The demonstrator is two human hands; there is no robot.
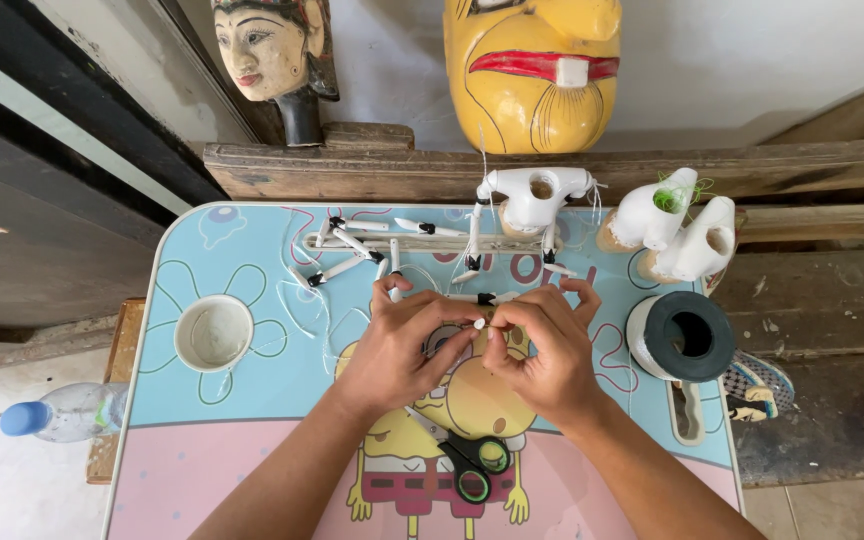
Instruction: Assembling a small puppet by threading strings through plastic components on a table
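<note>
1. Both my hands are up over the middle of the little cartoon-print table (182,470). My left hand (402,350) and right hand (542,352) are pinched together on one small white puppet limb piece (479,323), fingertips nearly touching. It's held just above the tabletop, not resting on it.
2. There's thin white thread (324,335) looping across the table to the left of my hands. I can't tell whether it runs into the piece I'm holding, too fine to see.
3. Scissors (464,458) with black and green handles lie right under my wrists, closed, blades pointing up-left.
4. More white limb pieces with black joints (352,245) are scattered behind my hands, plus a white puppet torso (535,197) and two more white bodies (674,225) at the back right. Thread spool (682,337) sits to my right, a small white cup (214,333) to my left.
5. What I'd worry about: that piece is tiny, so a loose pinch could drop it in among the look-alike bits. The loose thread could also snag my fingers or tangle, and my wrists are close enough to bump the scissors.
</note>
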